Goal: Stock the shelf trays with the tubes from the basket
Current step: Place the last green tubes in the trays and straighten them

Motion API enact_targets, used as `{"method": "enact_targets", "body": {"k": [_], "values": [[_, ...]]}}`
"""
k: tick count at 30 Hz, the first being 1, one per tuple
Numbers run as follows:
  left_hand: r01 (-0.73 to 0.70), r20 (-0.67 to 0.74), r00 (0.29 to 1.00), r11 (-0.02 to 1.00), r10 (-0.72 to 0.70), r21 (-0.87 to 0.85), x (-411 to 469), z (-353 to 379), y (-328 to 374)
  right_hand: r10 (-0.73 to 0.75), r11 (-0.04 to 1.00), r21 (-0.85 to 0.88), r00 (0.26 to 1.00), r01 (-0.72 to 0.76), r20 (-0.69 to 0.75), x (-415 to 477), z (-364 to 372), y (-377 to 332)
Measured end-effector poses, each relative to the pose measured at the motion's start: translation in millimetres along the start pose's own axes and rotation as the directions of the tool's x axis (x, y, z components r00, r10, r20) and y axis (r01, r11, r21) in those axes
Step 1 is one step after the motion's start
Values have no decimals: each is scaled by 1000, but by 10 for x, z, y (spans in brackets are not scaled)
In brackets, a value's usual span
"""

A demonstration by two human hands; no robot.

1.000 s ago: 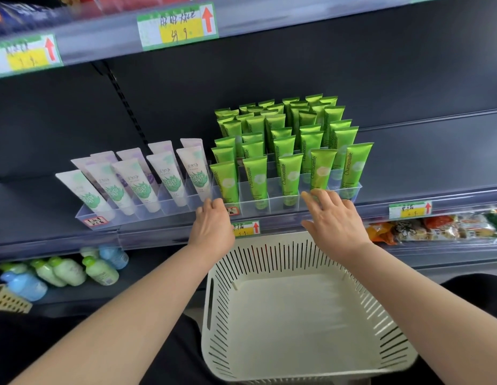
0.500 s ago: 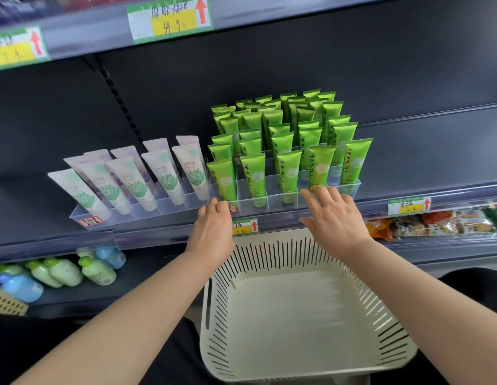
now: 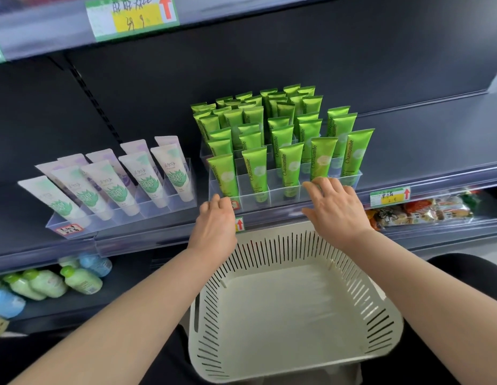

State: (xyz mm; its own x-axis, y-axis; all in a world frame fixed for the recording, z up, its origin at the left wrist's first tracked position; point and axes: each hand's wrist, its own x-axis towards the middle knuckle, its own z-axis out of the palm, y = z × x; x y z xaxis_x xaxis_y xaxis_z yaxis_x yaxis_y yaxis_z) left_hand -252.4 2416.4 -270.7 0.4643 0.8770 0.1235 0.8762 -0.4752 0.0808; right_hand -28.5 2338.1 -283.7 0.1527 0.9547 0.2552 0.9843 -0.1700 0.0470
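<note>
A clear shelf tray (image 3: 269,194) holds several rows of upright green tubes (image 3: 286,151). Left of it, a second clear tray (image 3: 155,211) holds several white and lilac tubes (image 3: 114,187) leaning back. My left hand (image 3: 215,227) rests with loosely bent fingers at the front left corner of the green tray. My right hand (image 3: 334,208) lies with straight fingers against the tray's front wall, right of centre. Neither hand holds a tube. Below them the cream slotted basket (image 3: 352,276) has no tubes in it.
The dark shelf (image 3: 436,151) stretches bare to the right of the green tray. Price tags (image 3: 390,195) line its front rail. The shelf below carries pale bottles (image 3: 77,279) on the left and snack packets (image 3: 419,209) on the right. Another shelf edge (image 3: 47,26) hangs overhead.
Both hands have stayed at the green tray's front, and the left fingers have curled slightly. The view has shifted a little right and down.
</note>
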Motion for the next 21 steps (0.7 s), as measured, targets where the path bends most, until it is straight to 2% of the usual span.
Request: {"method": "enact_targets", "body": {"k": [10, 21], "values": [[-47, -17, 999, 999, 47, 18, 111, 47, 421, 107, 994, -1, 994, -107, 1, -34, -5, 341], [-87, 60, 995, 996, 85, 30, 261, 46, 890, 210, 978, 3, 978, -210, -10, -55, 15, 738]]}}
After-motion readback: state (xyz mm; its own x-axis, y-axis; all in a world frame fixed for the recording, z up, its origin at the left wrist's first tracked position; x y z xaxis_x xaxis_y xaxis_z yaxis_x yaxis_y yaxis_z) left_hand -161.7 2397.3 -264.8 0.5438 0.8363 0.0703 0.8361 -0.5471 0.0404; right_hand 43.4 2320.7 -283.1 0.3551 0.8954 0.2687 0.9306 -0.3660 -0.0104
